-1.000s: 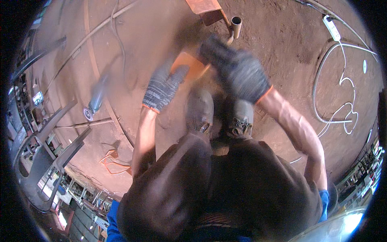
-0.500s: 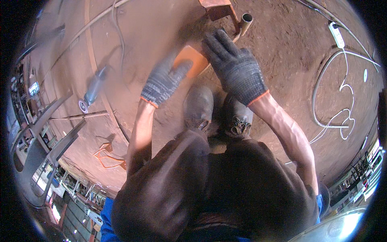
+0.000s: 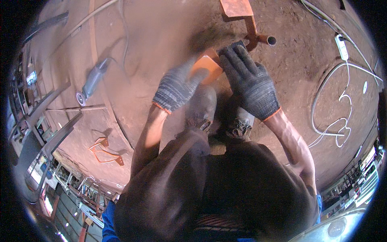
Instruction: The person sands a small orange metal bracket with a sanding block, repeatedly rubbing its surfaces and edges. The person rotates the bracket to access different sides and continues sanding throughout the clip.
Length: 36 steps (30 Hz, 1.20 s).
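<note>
Tho hazy, L hand [image 3: 176, 87] grips plate [image 3: 209, 64].

The tube [image 3: 262, 39], its open mouth facing 12 o'clock a second ago, then 1, now faces between 3 and 4. The far orange plate [image 3: 236, 7] has shifted toward 3 o'clock; so has the near orange plate [image 3: 208, 66] in the grip of the left hand [image 3: 176, 87]. The right hand [image 3: 252, 78], blurred a second ago, now shows sharply.
</note>
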{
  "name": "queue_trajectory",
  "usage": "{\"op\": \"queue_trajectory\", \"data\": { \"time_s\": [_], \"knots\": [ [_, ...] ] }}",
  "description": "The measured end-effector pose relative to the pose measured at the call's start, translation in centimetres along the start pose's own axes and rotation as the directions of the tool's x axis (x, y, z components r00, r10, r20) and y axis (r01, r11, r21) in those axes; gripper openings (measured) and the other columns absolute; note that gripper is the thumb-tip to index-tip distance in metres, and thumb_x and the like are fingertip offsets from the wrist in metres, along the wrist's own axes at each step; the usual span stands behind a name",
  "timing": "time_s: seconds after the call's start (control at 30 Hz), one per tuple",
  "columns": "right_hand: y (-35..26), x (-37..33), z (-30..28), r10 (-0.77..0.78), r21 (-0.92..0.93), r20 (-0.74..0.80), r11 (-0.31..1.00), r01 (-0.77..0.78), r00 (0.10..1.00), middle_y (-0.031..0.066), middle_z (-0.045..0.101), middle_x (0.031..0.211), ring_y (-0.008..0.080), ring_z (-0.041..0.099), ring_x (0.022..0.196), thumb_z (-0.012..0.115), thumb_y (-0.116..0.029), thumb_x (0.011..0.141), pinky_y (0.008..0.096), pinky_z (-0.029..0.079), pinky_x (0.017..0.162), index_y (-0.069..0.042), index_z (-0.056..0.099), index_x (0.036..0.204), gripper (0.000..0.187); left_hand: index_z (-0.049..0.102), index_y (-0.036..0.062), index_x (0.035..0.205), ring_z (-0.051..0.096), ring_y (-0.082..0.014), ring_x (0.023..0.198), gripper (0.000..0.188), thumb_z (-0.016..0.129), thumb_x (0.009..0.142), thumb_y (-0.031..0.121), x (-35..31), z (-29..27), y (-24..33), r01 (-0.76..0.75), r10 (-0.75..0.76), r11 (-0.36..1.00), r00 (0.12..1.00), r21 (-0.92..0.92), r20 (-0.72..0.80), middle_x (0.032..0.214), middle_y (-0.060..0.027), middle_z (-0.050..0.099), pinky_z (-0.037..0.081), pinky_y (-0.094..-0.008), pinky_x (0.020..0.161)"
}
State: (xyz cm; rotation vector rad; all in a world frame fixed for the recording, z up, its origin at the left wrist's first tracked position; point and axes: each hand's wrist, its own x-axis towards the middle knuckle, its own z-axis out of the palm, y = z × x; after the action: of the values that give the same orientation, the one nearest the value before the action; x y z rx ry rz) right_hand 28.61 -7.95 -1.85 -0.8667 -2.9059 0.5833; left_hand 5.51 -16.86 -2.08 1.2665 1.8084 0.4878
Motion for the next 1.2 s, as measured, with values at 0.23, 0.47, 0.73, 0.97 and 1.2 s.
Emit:
{"op": "queue_trajectory", "data": {
  "time_s": [0.23,0.47,0.73,0.97,1.2],
  "knots": [
    [0.7,0.6,0.8,-0.034,-0.140,-0.065,0.990,0.025,0.997,0.0103,0.051,0.154,0.0263,0.053,0.138,0.061,-0.015,0.089,0.0360,0.057,0.078,-0.011,0.053,0.148,0.060,0.066,-0.0006,0.125,0.067,-0.0186,0.088,0.044,0.070,0.100,0.035,1.3,-0.5,-0.8,0.032,-0.023,0.991,0.997,-0.129,0.077,0.105,-0.0121,0.075,0.054,-0.0358,0.081],
    [3.8,0.9,0.3,-0.092,-0.152,-0.117,0.986,0.074,0.989,0.0008,0.050,0.158,0.0189,0.053,0.140,0.056,-0.011,0.090,0.0334,0.057,0.070,-0.022,0.048,0.154,0.065,0.068,0.0000,0.122,0.067,-0.0168,0.093,0.043,0.070,0.099,0.036,2.6,-1.7,-1.1,-0.064,0.066,0.996,0.997,-0.056,0.029,0.107,-0.0114,0.074,0.053,-0.0348,0.085],
    [4.0,0.8,0.2,-0.067,-0.114,-0.124,0.992,0.053,0.990,0.0007,0.048,0.159,0.0193,0.050,0.143,0.056,-0.006,0.085,0.0342,0.057,0.072,-0.022,0.045,0.156,0.074,0.068,0.0004,0.122,0.065,-0.0144,0.091,0.043,0.071,0.099,0.037,2.2,-1.1,-1.9,-0.063,0.066,0.986,0.998,-0.152,0.016,0.102,-0.0086,0.074,0.053,-0.0330,0.082],
    [4.4,1.6,-1.1,-0.036,-0.154,-0.143,0.988,0.014,0.989,0.0029,0.047,0.159,0.0206,0.051,0.141,0.058,-0.004,0.081,0.0389,0.056,0.073,-0.020,0.048,0.154,0.075,0.066,0.0003,0.126,0.065,-0.0185,0.100,0.046,0.071,0.098,0.037,1.9,-1.5,-1.8,0.019,-0.012,0.990,0.999,-0.143,0.052,0.110,-0.0114,0.072,0.052,-0.0344,0.088],
    [2.1,-0.3,1.3,-0.078,-0.027,-0.106,0.997,0.075,0.991,0.0019,0.046,0.160,0.0232,0.049,0.144,0.058,-0.005,0.081,0.0393,0.058,0.076,-0.019,0.048,0.154,0.075,0.061,-0.0025,0.132,0.068,-0.0275,0.109,0.057,0.071,0.097,0.041,2.5,-1.2,-1.8,0.087,-0.059,0.979,0.986,-0.182,0.153,0.118,-0.0194,0.071,0.052,-0.0379,0.095]
  ]
}}
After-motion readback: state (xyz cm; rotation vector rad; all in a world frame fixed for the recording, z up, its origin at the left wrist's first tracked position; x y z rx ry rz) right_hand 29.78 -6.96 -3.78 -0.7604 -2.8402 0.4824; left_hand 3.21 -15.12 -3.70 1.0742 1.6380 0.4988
